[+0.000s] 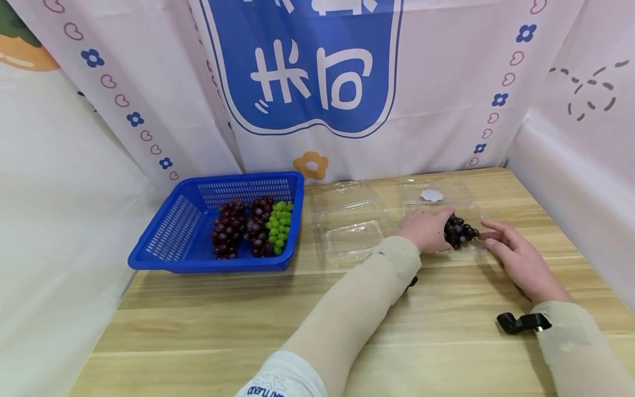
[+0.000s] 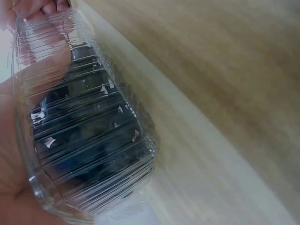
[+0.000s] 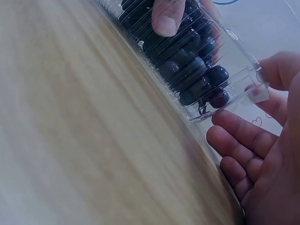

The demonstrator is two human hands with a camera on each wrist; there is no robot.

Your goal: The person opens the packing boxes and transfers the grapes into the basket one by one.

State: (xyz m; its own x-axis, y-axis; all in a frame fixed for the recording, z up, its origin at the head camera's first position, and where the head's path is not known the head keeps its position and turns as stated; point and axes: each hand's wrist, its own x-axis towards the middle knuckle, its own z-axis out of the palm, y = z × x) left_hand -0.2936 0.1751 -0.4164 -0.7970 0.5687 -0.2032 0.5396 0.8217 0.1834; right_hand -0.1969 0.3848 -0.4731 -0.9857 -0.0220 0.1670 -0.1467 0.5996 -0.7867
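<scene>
A bunch of dark grapes (image 1: 461, 231) lies in the right-hand clear plastic clamshell box (image 1: 456, 190), whose lid is folded back. My left hand (image 1: 425, 229) grips the grapes from above, its thumb (image 3: 167, 21) on their near side in the right wrist view. Through the ribbed box wall (image 2: 89, 164), the left wrist view shows the grapes and part of that hand. At the box's right end, my right hand (image 1: 521, 264) pinches the clear corner tab (image 3: 257, 93) between thumb and index finger. Its other fingers are loosely bent below.
Left of that box stands a second open clear box (image 1: 352, 237). A blue basket (image 1: 163, 226) farther left holds dark red grapes (image 1: 228, 229) and green grapes (image 1: 280, 223). A white scalloped label (image 1: 432, 195) is on the right box's lid. A printed curtain (image 1: 436, 110) hangs behind the wooden table (image 1: 223, 331).
</scene>
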